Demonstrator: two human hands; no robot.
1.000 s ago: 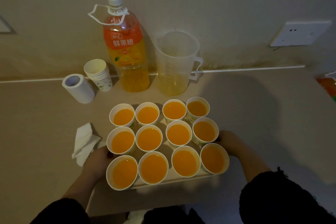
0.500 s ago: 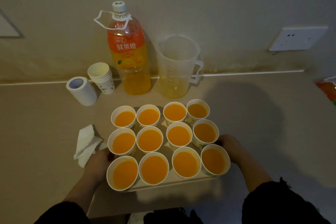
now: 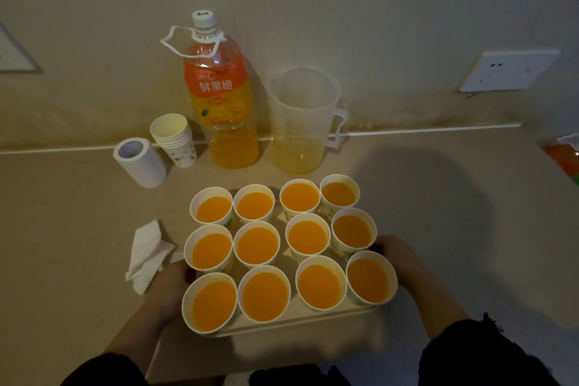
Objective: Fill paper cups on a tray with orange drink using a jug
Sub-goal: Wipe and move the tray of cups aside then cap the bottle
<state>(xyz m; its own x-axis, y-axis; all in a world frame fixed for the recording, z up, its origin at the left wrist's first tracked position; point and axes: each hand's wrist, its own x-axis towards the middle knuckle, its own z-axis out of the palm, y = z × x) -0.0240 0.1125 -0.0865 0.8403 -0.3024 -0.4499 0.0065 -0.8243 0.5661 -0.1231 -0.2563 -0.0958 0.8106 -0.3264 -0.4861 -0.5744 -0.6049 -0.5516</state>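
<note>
Tray (image 3: 300,321) at near table edge, twelve paper cups (image 3: 256,247) on it in three rows of four, all holding orange drink. Left hand (image 3: 170,288) grips tray's left side, right hand (image 3: 399,255) its right side, fingers curled at the edges. Jug (image 3: 302,122) stands far, against the wall, right of the bottle (image 3: 224,97), nearly empty.

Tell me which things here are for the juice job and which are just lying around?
For the job:
filled cups
tray
jug
juice bottle
left hand and right hand, at the tray's sides

Just lying about:
spare cup stack
paper roll
folded tissue
wall socket
</note>
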